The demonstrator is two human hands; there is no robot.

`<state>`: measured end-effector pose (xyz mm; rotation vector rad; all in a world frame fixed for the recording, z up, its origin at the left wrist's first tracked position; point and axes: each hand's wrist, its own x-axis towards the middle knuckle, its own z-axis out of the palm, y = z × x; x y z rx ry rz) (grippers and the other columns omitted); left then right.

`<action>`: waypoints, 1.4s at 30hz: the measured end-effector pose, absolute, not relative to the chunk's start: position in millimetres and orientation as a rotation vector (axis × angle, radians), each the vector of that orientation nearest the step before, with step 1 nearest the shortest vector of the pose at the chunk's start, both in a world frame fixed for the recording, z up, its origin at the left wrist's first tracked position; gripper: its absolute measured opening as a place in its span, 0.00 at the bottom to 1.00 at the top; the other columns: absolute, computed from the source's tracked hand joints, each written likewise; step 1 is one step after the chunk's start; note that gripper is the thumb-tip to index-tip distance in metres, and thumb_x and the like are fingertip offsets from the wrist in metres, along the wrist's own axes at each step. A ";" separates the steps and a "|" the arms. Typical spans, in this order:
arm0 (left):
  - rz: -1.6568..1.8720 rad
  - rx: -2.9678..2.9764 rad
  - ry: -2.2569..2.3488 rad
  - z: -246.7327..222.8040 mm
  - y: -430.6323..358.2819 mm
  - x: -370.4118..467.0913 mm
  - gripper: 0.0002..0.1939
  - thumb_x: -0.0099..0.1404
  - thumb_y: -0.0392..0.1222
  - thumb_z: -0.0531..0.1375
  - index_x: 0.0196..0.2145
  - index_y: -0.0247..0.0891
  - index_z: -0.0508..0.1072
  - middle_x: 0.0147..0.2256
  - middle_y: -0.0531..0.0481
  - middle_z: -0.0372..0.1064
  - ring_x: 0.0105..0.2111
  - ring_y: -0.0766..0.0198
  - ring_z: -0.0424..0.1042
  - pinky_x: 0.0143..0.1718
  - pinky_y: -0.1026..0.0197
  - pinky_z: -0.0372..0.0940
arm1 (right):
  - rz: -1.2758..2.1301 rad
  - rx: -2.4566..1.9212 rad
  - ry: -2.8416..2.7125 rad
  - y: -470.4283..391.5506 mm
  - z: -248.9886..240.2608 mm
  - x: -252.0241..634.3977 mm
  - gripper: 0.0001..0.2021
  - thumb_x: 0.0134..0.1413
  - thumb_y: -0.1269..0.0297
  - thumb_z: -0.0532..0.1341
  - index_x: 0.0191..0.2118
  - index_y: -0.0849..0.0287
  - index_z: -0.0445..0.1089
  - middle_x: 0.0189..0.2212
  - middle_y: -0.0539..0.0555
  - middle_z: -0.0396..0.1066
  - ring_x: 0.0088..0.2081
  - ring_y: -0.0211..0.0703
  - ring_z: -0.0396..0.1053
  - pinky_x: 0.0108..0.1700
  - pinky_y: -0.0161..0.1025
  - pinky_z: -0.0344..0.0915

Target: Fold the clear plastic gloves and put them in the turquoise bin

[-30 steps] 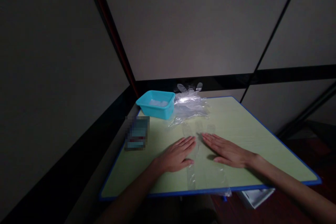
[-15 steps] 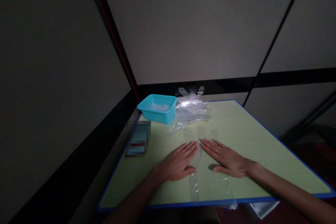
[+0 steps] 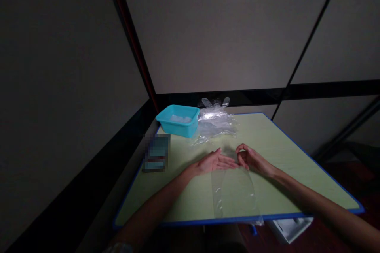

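Note:
A clear disposable plastic glove (image 3: pixel 237 195) lies on the table near its front edge, its cuff hanging slightly over. My left hand (image 3: pixel 215 162) rests on its side at the glove's far end, palm turned toward me, fingers stretched out. Close by on the right, my right hand (image 3: pixel 251 161) has its fingers curled in, their tips pinching at the far end of the glove. The glove's finger part is hard to make out there, partly hidden by both hands.
A pile of clear plastic gloves (image 3: pixel 215 122) lies at the back of the pale green table (image 3: pixel 297 182). Left of it stands a turquoise basket (image 3: pixel 179 128) with clear plastic inside. A blurred-out flat object (image 3: pixel 157 153) lies at the left edge. Below is a white box (image 3: pixel 292 229).
Both hands were lying flat, palms down, on the glove. Now the left hand has turned onto its side and the right has curled its fingers, both farther from me, uncovering the glove's middle.

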<state>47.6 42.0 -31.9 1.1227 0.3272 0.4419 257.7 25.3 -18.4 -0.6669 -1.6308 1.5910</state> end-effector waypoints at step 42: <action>0.462 1.029 0.435 -36.4 36.3 48.0 0.33 0.66 0.55 0.34 0.45 0.27 0.68 0.49 0.35 0.63 0.50 0.55 0.61 0.54 0.53 0.47 | 1.633 -0.759 -1.700 18.6 -24.6 268.5 0.24 0.52 0.41 0.45 0.22 0.58 0.56 0.17 0.44 0.50 0.19 0.32 0.47 0.36 0.41 0.61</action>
